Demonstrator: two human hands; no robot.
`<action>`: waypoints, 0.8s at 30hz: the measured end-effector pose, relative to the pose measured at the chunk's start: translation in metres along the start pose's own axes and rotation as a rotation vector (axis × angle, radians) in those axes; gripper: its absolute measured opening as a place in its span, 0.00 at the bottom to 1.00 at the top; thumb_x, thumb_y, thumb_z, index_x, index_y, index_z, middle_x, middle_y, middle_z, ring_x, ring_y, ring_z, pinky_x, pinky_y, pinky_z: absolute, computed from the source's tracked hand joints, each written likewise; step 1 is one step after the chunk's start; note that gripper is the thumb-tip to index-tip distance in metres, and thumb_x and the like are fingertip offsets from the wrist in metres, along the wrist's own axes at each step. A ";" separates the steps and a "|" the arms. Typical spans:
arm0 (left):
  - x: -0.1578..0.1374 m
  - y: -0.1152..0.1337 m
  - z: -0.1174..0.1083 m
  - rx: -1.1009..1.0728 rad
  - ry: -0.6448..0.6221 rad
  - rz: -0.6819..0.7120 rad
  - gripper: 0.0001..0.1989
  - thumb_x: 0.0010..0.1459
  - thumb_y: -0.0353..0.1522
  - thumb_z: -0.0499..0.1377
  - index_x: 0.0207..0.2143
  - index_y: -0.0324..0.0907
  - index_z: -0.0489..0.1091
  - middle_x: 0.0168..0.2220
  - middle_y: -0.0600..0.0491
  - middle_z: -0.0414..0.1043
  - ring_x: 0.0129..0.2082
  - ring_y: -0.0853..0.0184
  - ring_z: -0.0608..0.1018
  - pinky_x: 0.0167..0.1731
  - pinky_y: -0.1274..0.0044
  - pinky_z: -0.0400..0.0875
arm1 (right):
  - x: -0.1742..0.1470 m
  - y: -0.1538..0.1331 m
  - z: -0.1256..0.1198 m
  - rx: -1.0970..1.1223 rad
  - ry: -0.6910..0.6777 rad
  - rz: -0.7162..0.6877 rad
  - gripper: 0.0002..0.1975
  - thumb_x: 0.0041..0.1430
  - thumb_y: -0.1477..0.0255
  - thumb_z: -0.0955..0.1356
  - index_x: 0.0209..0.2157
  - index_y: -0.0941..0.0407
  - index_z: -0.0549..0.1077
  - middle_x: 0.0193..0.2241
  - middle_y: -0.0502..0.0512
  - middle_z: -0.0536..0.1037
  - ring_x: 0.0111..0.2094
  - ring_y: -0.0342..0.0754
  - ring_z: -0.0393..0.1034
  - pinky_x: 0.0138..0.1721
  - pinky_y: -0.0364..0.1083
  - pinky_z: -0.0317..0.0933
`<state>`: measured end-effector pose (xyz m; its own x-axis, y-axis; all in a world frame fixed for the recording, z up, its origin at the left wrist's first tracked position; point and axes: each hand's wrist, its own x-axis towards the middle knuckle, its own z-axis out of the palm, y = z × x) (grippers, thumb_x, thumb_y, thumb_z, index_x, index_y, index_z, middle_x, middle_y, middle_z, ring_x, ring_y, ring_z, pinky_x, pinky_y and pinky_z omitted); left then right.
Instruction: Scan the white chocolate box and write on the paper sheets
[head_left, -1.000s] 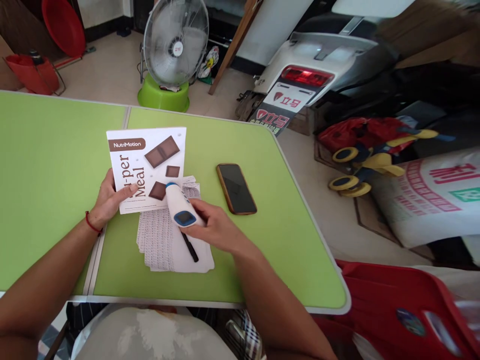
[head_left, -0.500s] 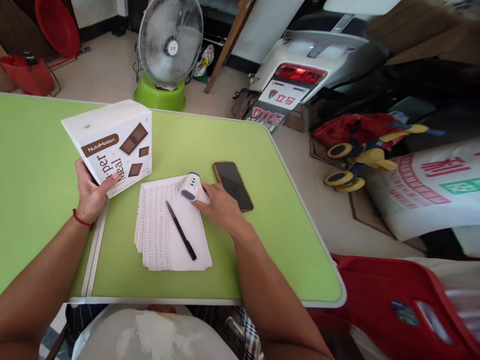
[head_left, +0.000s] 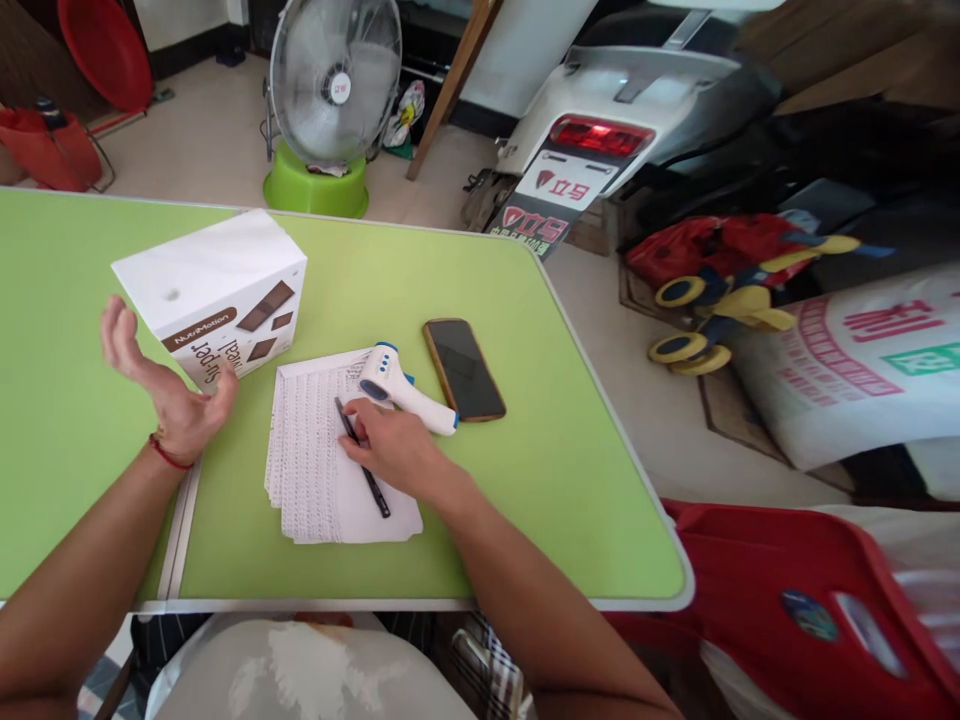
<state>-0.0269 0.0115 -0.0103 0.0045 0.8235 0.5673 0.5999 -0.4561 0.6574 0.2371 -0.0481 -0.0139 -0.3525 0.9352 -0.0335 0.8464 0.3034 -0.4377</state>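
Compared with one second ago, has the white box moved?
Yes, to the left: the white box now reaches farther left past the table seam.

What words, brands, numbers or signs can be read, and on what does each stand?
"NutriMotion": white box.
"Su-per Meal": white box, partly hidden.
"立马": scooter's rear plate.
"利", apparently: white sack.
Too small or blurred: writing on papers, fan hub, lower scooter panel, rest of sack.

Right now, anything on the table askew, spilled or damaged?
No spill or visible damage. Only mildly untidy: the paper stack isn't squared up, its left edges stepping out unevenly. The black pen lies slantwise on it, by the right hand; the white handheld device lies slantwise at its far-right corner.
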 end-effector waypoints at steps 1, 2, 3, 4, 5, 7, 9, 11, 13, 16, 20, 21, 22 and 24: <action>-0.003 0.003 0.002 0.102 0.148 0.103 0.35 0.51 0.45 0.64 0.57 0.56 0.50 0.64 0.54 0.50 0.68 0.45 0.36 0.59 0.46 0.48 | 0.001 -0.002 0.003 0.014 0.005 -0.034 0.14 0.57 0.72 0.65 0.46 0.56 0.70 0.27 0.54 0.75 0.26 0.47 0.67 0.27 0.45 0.54; -0.007 0.007 0.005 0.135 0.264 0.223 0.36 0.50 0.43 0.65 0.57 0.59 0.50 0.65 0.56 0.47 0.68 0.45 0.38 0.60 0.45 0.44 | 0.002 -0.003 0.006 0.045 0.029 -0.066 0.15 0.57 0.74 0.63 0.47 0.56 0.70 0.28 0.54 0.76 0.27 0.47 0.67 0.27 0.45 0.54; -0.012 0.012 0.008 0.115 0.316 0.357 0.37 0.49 0.40 0.66 0.57 0.60 0.51 0.65 0.57 0.45 0.68 0.44 0.42 0.61 0.44 0.41 | 0.003 -0.003 0.008 0.096 0.065 -0.095 0.16 0.58 0.75 0.62 0.48 0.56 0.70 0.29 0.55 0.76 0.27 0.47 0.67 0.28 0.45 0.55; -0.016 0.018 0.011 0.077 0.289 0.482 0.36 0.47 0.37 0.67 0.56 0.60 0.53 0.65 0.56 0.45 0.67 0.43 0.47 0.61 0.45 0.42 | 0.004 -0.001 0.010 0.166 0.109 -0.116 0.16 0.58 0.75 0.61 0.47 0.55 0.70 0.31 0.56 0.76 0.28 0.47 0.67 0.29 0.45 0.56; -0.019 0.024 0.014 0.058 0.213 0.579 0.35 0.47 0.34 0.67 0.55 0.59 0.56 0.65 0.55 0.46 0.65 0.44 0.52 0.60 0.47 0.48 | 0.006 0.000 0.011 0.249 0.153 -0.129 0.15 0.59 0.75 0.59 0.46 0.55 0.71 0.32 0.56 0.76 0.29 0.47 0.67 0.31 0.46 0.58; -0.024 0.034 0.018 0.041 -0.023 0.642 0.34 0.48 0.30 0.65 0.56 0.56 0.57 0.61 0.52 0.55 0.60 0.48 0.62 0.58 0.51 0.55 | 0.010 0.005 0.014 0.429 0.213 -0.145 0.15 0.60 0.75 0.58 0.44 0.55 0.71 0.33 0.55 0.75 0.31 0.47 0.68 0.35 0.47 0.61; -0.024 0.039 0.020 0.027 -0.288 0.597 0.31 0.52 0.31 0.62 0.57 0.52 0.56 0.58 0.47 0.61 0.57 0.51 0.67 0.57 0.54 0.58 | 0.013 0.008 0.018 0.575 0.222 -0.169 0.16 0.59 0.75 0.58 0.46 0.54 0.69 0.35 0.55 0.74 0.34 0.47 0.68 0.38 0.48 0.63; -0.022 0.037 0.021 0.015 -0.498 0.509 0.29 0.56 0.36 0.60 0.58 0.48 0.55 0.56 0.43 0.63 0.56 0.51 0.67 0.57 0.54 0.57 | 0.015 0.008 0.021 0.666 0.214 -0.177 0.17 0.57 0.75 0.60 0.49 0.53 0.66 0.38 0.56 0.73 0.38 0.48 0.68 0.42 0.50 0.64; -0.021 0.030 0.023 0.025 -0.625 0.441 0.30 0.56 0.42 0.61 0.57 0.44 0.57 0.56 0.40 0.63 0.57 0.49 0.66 0.58 0.54 0.56 | 0.015 0.006 0.025 0.717 0.210 -0.150 0.18 0.55 0.72 0.64 0.49 0.53 0.65 0.40 0.56 0.72 0.39 0.49 0.67 0.43 0.50 0.63; -0.022 0.020 0.025 0.082 -0.718 0.411 0.33 0.52 0.49 0.63 0.54 0.41 0.61 0.55 0.38 0.64 0.59 0.46 0.64 0.59 0.51 0.51 | 0.012 -0.001 0.029 0.734 0.247 -0.019 0.11 0.56 0.65 0.67 0.40 0.52 0.66 0.31 0.51 0.71 0.32 0.46 0.65 0.36 0.47 0.62; -0.024 0.015 0.026 0.109 -0.752 0.410 0.33 0.49 0.50 0.65 0.51 0.41 0.65 0.55 0.38 0.64 0.59 0.44 0.62 0.60 0.50 0.49 | 0.006 -0.008 0.029 0.736 0.274 0.039 0.13 0.63 0.60 0.60 0.33 0.53 0.69 0.25 0.50 0.70 0.26 0.45 0.63 0.30 0.45 0.59; -0.024 0.015 0.026 0.105 -0.752 0.406 0.33 0.49 0.50 0.65 0.51 0.41 0.65 0.55 0.39 0.65 0.59 0.44 0.62 0.60 0.50 0.49 | 0.005 -0.009 0.028 0.750 0.280 0.026 0.14 0.64 0.61 0.59 0.35 0.53 0.71 0.26 0.51 0.71 0.27 0.45 0.64 0.31 0.46 0.59; -0.024 0.016 0.026 0.100 -0.753 0.400 0.33 0.48 0.51 0.65 0.51 0.41 0.65 0.55 0.39 0.65 0.59 0.44 0.62 0.60 0.50 0.49 | 0.005 -0.010 0.027 0.765 0.293 0.024 0.14 0.64 0.62 0.59 0.36 0.53 0.72 0.27 0.51 0.73 0.28 0.46 0.65 0.32 0.46 0.60; -0.023 0.016 0.026 0.096 -0.755 0.389 0.32 0.48 0.51 0.65 0.50 0.42 0.66 0.55 0.40 0.65 0.60 0.44 0.62 0.60 0.50 0.49 | 0.006 -0.012 0.027 0.795 0.309 0.071 0.12 0.61 0.64 0.60 0.37 0.53 0.72 0.28 0.51 0.74 0.27 0.45 0.65 0.31 0.46 0.61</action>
<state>0.0032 -0.0063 -0.0256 0.7355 0.6339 0.2392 0.5100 -0.7504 0.4204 0.2143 -0.0510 -0.0335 -0.0872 0.9900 0.1113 0.2905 0.1321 -0.9477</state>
